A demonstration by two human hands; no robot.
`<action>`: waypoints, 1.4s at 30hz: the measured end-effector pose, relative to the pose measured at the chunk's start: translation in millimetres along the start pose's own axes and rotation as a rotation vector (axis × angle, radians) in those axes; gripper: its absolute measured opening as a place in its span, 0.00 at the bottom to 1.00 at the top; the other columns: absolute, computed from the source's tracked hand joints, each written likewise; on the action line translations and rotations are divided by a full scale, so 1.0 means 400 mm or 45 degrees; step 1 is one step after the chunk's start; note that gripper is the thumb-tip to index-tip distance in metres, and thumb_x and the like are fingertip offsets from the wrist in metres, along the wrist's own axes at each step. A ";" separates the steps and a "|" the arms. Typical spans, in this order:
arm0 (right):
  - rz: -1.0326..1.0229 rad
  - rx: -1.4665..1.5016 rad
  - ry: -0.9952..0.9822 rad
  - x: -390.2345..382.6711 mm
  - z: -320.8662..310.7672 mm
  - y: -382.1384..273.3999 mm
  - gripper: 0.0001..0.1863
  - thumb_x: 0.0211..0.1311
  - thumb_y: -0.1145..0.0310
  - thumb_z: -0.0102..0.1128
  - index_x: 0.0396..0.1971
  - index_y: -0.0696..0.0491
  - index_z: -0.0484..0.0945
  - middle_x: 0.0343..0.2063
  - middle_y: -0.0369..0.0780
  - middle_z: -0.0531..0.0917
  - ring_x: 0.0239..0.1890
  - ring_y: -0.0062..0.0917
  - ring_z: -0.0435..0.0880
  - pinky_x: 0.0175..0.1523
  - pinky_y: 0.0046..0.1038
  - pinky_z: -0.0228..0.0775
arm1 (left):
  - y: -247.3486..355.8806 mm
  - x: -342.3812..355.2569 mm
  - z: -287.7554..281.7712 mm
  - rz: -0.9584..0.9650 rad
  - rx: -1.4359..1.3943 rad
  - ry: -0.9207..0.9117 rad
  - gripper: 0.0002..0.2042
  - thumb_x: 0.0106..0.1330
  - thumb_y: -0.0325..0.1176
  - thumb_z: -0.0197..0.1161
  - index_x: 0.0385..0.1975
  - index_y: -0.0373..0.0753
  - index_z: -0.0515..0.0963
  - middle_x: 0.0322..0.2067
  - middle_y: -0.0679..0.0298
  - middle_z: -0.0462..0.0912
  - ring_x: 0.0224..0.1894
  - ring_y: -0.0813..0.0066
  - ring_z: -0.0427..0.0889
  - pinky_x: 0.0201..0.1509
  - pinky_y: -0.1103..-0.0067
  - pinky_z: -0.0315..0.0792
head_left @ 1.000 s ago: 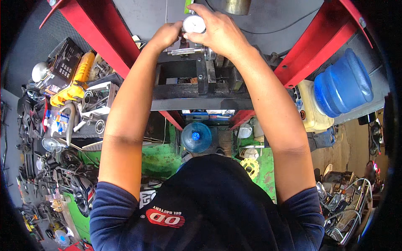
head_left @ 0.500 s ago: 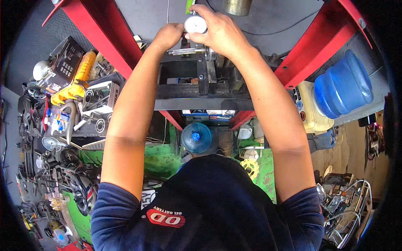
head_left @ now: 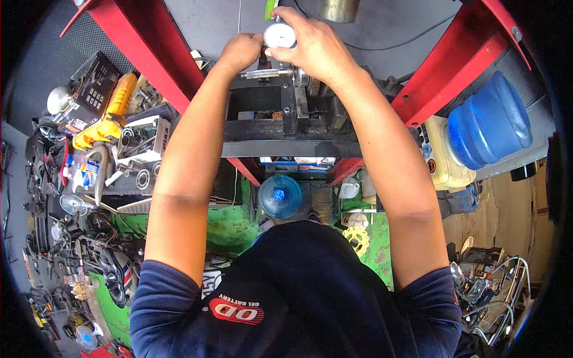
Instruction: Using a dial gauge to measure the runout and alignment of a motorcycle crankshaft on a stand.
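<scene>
My right hand (head_left: 313, 48) grips a round white dial gauge (head_left: 279, 36) between thumb and fingers at the top centre. My left hand (head_left: 242, 51) is closed just left of the gauge, its fingertips hidden round something dark that I cannot make out. A green object (head_left: 270, 9) shows behind the gauge. Under both hands, a silver splined shaft (head_left: 256, 74) lies horizontally, joined to metal parts at its right end, over a black steel press bed (head_left: 250, 146).
Red uprights (head_left: 143, 42) flank the bed. Left are cluttered tools and a yellow tool (head_left: 119, 101); right are a blue water container (head_left: 483, 119) and cream jerrycan (head_left: 444, 155). A metal cylinder (head_left: 337, 9) is at the top, a blue bottle (head_left: 280, 203) below.
Since one second ago both hands and the gauge have shifted very slightly right in the picture. Both grips look the same.
</scene>
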State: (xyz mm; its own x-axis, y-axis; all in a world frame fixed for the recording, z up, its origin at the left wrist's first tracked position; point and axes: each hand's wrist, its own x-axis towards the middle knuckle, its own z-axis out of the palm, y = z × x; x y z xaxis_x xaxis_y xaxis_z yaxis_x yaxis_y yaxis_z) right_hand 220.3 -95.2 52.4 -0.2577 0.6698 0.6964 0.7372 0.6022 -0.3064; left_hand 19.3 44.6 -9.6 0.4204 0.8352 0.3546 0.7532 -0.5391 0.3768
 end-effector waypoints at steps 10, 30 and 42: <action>0.022 -0.013 -0.007 0.000 0.000 0.004 0.37 0.55 0.57 0.77 0.65 0.48 0.75 0.46 0.51 0.89 0.50 0.48 0.89 0.57 0.46 0.81 | 0.010 -0.002 -0.007 0.100 0.100 -0.061 0.23 0.73 0.44 0.45 0.43 0.33 0.86 0.48 0.36 0.85 0.53 0.36 0.83 0.60 0.56 0.74; -0.009 -0.007 -0.003 0.007 0.004 0.007 0.42 0.54 0.51 0.79 0.68 0.47 0.74 0.45 0.54 0.88 0.49 0.51 0.88 0.56 0.47 0.81 | 0.018 -0.014 -0.008 -0.249 -0.325 0.001 0.29 0.73 0.51 0.45 0.40 0.30 0.86 0.42 0.37 0.87 0.50 0.38 0.85 0.59 0.56 0.74; 0.319 0.000 -0.102 -0.116 -0.125 -0.072 0.46 0.66 0.47 0.71 0.77 0.54 0.62 0.70 0.55 0.73 0.74 0.49 0.68 0.80 0.46 0.57 | 0.119 -0.213 -0.147 -0.340 -0.738 0.335 0.19 0.73 0.43 0.59 0.52 0.37 0.86 0.46 0.60 0.89 0.44 0.70 0.83 0.50 0.74 0.75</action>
State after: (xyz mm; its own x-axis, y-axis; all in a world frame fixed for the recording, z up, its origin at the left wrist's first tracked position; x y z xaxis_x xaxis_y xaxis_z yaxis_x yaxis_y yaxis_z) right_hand 242.4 -165.2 61.2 -0.1155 0.8305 0.5449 0.7842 0.4129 -0.4631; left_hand -10.3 -58.9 28.3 0.0665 0.9328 0.3543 0.3913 -0.3510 0.8507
